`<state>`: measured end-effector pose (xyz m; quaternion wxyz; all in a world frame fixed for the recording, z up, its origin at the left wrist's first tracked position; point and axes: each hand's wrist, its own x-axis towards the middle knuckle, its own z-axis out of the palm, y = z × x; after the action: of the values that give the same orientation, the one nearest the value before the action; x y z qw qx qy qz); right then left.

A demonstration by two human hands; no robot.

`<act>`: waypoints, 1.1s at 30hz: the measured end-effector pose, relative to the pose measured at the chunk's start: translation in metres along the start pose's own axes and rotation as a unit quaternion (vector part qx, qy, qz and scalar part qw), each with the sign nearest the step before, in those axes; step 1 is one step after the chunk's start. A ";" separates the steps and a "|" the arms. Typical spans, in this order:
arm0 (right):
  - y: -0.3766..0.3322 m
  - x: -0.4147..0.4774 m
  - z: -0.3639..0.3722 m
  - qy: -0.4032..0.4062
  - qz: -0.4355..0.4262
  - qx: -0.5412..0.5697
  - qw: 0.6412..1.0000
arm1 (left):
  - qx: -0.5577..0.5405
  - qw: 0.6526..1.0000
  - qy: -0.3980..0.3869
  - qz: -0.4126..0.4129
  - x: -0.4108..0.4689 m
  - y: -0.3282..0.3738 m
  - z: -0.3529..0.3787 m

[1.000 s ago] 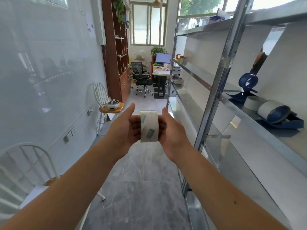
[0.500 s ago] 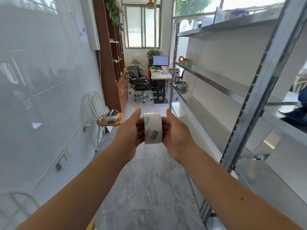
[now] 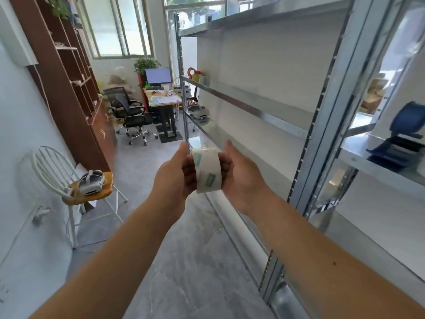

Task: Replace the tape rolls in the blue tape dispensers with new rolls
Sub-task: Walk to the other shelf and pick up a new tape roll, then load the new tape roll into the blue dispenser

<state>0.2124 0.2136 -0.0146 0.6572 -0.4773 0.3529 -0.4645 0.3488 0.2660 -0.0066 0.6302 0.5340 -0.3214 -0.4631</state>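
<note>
A clear tape roll (image 3: 207, 171) with small green and blue labels is held edge-on in front of me at chest height, above the floor. My left hand (image 3: 174, 178) grips its left side and my right hand (image 3: 239, 176) grips its right side, fingers curled behind it. A blue tape dispenser (image 3: 400, 139) stands on the metal shelf (image 3: 358, 157) at the far right, an arm's length away from the hands; it is blurred and partly cut off by the frame's edge.
A metal shelving rack with an upright post (image 3: 322, 139) runs along my right. A white chair (image 3: 76, 183) with a headset on its seat stands by the left wall. A desk with a monitor (image 3: 158, 75) and office chairs fills the far end.
The view has swung back toward the right, bringing the blue dispenser further into view. Both hands keep the same hold on the tape roll, which has tilted slightly.
</note>
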 end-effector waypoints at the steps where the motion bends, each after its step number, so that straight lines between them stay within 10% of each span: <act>1: -0.004 0.010 -0.010 0.008 -0.008 0.000 1.000 | 0.000 1.000 -0.010 -0.002 0.012 -0.001 0.010; 18: -0.082 0.062 -0.165 0.190 -0.139 0.039 0.971 | -0.013 0.968 -0.249 -0.010 0.118 0.005 0.205; 33: -0.107 -0.018 -0.210 0.483 -0.248 0.038 0.839 | 0.039 0.824 -0.562 -0.063 0.102 -0.027 0.338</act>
<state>-0.0131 0.1561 0.0262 0.2835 -0.2382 0.4775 -0.7968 0.0758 0.0442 0.0333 0.2887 0.2240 -0.6036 -0.7087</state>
